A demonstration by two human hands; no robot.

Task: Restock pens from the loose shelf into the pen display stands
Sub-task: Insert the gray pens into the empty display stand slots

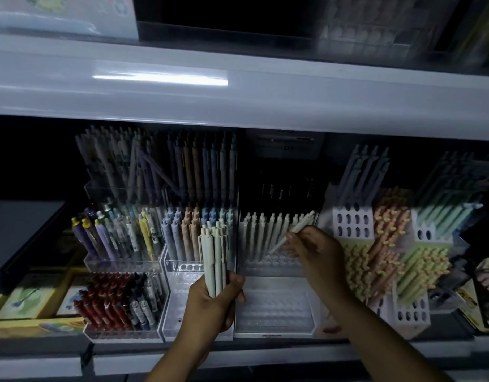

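Pen display stand [273, 312], clear acrylic, sits on the shelf [265, 354] with pale pens filling only its back row. Left hand [213, 301], just left of the stand, clamps an upright pen bundle [214, 255]. Right hand [318, 249] pinches a single pen [291, 231], tilted over the stand's back rows.

Single view, head-mounted wide-angle. Looks forward and down into a dim lower shelf bay, close in, with both forearms entering from the bottom edge. Upper shelf lip [238, 86] bows across the top from lens distortion. Clear pen display stands [273, 312] sit centre-frame, near the lens. No second view to overlap with.
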